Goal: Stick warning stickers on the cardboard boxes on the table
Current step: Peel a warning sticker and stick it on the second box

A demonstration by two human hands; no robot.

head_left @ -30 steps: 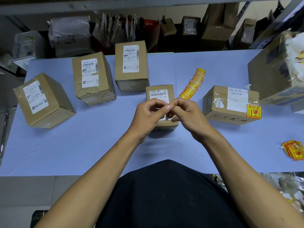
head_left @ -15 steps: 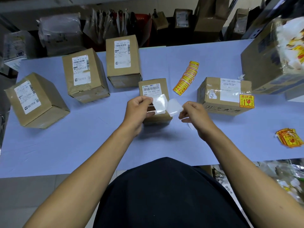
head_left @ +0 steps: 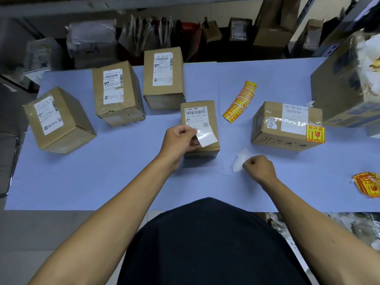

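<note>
At the near edge of the blue table [head_left: 102,182], the person's dark shirt [head_left: 209,243] fills the bottom of the view and both forearms reach forward over the cloth. The right hand [head_left: 260,168] hangs low above the table, its fingers curled round a crumpled white scrap of backing paper [head_left: 239,161] that sticks out to its left. The left hand [head_left: 180,140] sits a little farther in and pinches one corner of a pale sheet [head_left: 206,135], which faces the camera with its white side and lies over the near top of the small centre box [head_left: 200,124]; whether that sheet touches the box cannot be told. To the right of that box stands a wider box [head_left: 285,125] with a yellow-and-red warning sticker [head_left: 315,134] already on its near corner. A fanned strip of the same stickers [head_left: 240,101] lies between these two boxes, slightly farther back, and a second pile of stickers [head_left: 367,187] lies by the table's right edge. Three unstickered boxes [head_left: 119,93] stand along the far left, and shelves of parcels [head_left: 92,38] rise behind the table.
</note>
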